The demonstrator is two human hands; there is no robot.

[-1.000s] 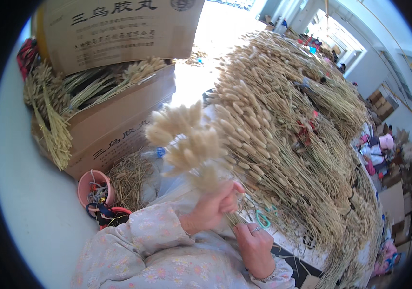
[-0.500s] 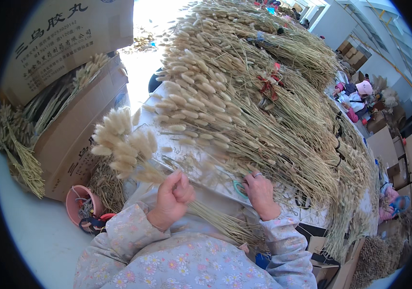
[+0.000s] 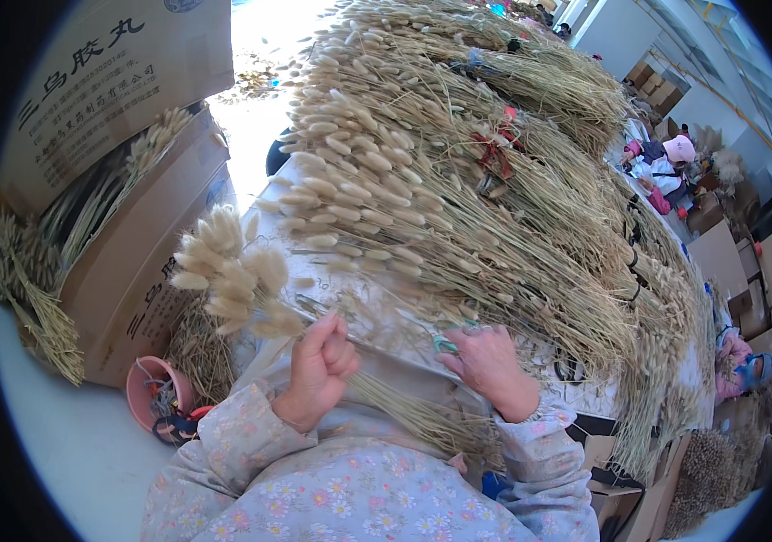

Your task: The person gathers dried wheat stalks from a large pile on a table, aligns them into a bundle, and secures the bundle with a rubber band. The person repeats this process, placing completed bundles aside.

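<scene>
Table is white, mostly buried: a thick pile of dried, fluffy-headed grass runs to the far end, nearby heads toward the left edge, stems toward the right. Red ribbon sits in it. I see the left hand in a fist round a bunch of similar grass; its heads sit by the near left corner, stems trail just off the near edge. Right hand is at teal-handled scissors near that edge, fingers bent; I can't make out whether they grip. Off the left edge: carton with grass, pink bucket. Beyond the right edge: more cartons, someone in a pink cap.
</scene>
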